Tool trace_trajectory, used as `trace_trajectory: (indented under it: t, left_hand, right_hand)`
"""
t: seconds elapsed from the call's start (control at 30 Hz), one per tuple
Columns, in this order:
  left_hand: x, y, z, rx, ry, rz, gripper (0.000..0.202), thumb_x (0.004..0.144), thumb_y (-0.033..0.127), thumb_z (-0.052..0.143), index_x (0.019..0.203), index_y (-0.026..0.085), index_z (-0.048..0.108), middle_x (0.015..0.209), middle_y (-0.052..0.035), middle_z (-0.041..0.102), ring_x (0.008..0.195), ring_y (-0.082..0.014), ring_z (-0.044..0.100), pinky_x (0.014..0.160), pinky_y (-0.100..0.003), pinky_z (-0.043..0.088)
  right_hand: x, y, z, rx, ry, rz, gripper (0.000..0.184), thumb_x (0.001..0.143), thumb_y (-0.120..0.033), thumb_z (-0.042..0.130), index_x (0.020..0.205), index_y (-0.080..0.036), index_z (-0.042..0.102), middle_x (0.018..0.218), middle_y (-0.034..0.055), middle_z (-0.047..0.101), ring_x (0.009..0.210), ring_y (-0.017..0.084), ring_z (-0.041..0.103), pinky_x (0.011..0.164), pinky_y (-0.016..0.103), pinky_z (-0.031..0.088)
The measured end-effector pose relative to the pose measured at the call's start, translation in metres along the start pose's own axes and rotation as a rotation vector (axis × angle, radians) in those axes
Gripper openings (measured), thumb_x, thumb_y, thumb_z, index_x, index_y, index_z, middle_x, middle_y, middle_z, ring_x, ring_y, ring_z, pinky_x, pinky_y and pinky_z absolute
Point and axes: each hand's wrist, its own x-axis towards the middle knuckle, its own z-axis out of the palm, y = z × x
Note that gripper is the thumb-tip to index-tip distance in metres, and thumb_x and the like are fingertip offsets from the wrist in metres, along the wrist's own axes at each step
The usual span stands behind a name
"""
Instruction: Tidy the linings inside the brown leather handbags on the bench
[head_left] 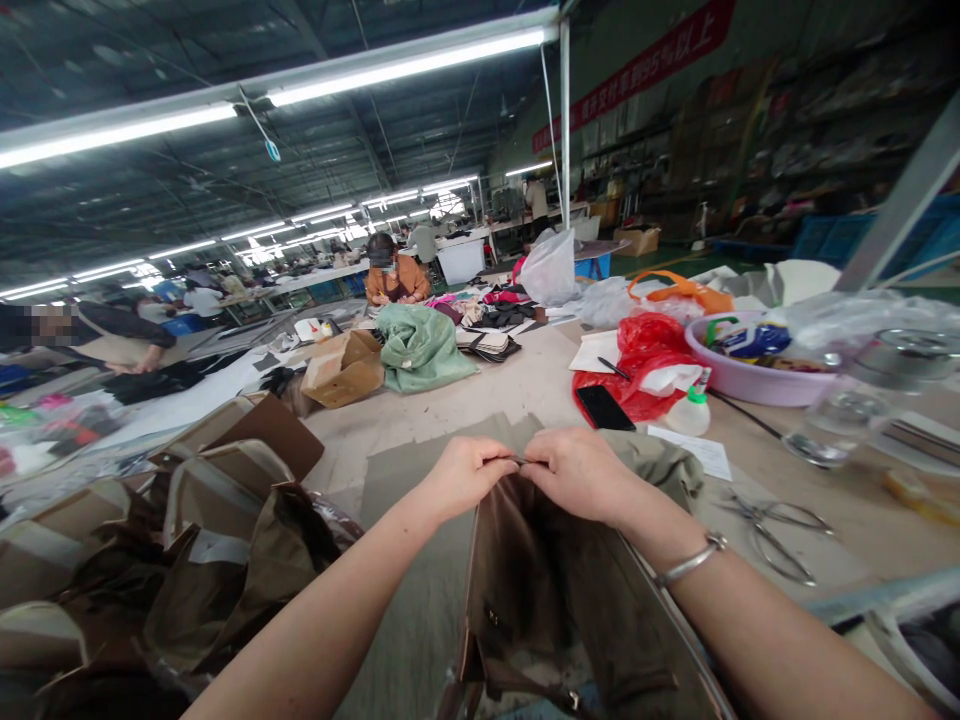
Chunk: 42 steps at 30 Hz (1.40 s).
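A brown bag (540, 590) stands open in front of me on an olive cloth (420, 480) that covers the table. My left hand (465, 476) and my right hand (581, 472) meet at the bag's far top edge, both with fingers pinched shut on that edge. A thin dark piece shows between the two hands. A metal bracelet (690, 562) sits on my right wrist.
Several brown bags (187, 560) pile up at the left. Scissors (780, 525), a black phone (604, 408), a red plastic bag (645, 350), a small glue bottle (690, 410) and a pink basin (757, 370) lie to the right. A green bag (420, 345) and cardboard box (341, 368) sit farther back. Other people work at distant tables.
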Motion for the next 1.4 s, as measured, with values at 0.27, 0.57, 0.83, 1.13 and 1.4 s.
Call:
trace_trajectory:
  t: [0.27,0.57,0.83,1.13,1.4]
  left_hand:
    - [0.002,-0.001,0.012,0.088,0.087,0.054,0.02,0.08,0.02,0.047,0.08,0.018,0.066,0.077,0.0002,0.066,0.073,-0.0125,0.057,0.068,-0.021,0.041]
    - [0.003,0.002,0.009,0.087,0.084,-0.014,0.018,0.078,0.022,0.049,0.078,0.018,0.066,0.074,0.0003,0.065,0.069,-0.0127,0.056,0.065,-0.022,0.04]
    - [0.003,-0.005,0.005,0.018,0.038,0.013,0.023,0.078,0.025,0.051,0.096,0.02,0.065,0.094,-0.0013,0.066,0.084,-0.0148,0.058,0.078,-0.023,0.042]
    - [0.01,0.0,0.011,0.003,0.035,0.002,0.018,0.077,0.029,0.053,0.081,0.018,0.068,0.08,-0.0004,0.066,0.077,-0.0138,0.057,0.071,-0.022,0.042]
    - [0.009,0.001,0.018,0.058,0.107,0.033,0.015,0.076,0.02,0.052,0.072,0.017,0.066,0.072,0.0006,0.064,0.072,-0.0124,0.055,0.068,-0.021,0.04]
  right_hand:
    - [-0.009,0.013,-0.003,0.102,-0.057,0.056,0.035,0.081,-0.051,0.044,0.078,-0.024,0.067,0.072,0.0002,0.065,0.066,0.013,0.054,0.055,0.023,0.029]
    - [-0.019,0.014,-0.009,0.164,-0.044,0.083,0.032,0.083,-0.044,0.043,0.078,-0.023,0.068,0.073,0.0015,0.067,0.067,0.014,0.055,0.057,0.023,0.032]
    - [-0.013,0.009,-0.007,-0.057,-0.011,0.098,0.031,0.081,-0.038,0.043,0.066,-0.021,0.064,0.07,0.0013,0.064,0.067,0.013,0.054,0.055,0.025,0.028]
    - [-0.012,0.01,-0.005,-0.063,0.013,0.072,0.028,0.081,-0.035,0.044,0.066,-0.021,0.063,0.07,0.0012,0.064,0.066,0.013,0.054,0.054,0.025,0.027]
    - [-0.023,0.018,-0.009,0.18,-0.041,0.053,0.037,0.08,-0.052,0.043,0.087,-0.025,0.067,0.076,0.0006,0.067,0.068,0.013,0.056,0.058,0.023,0.033]
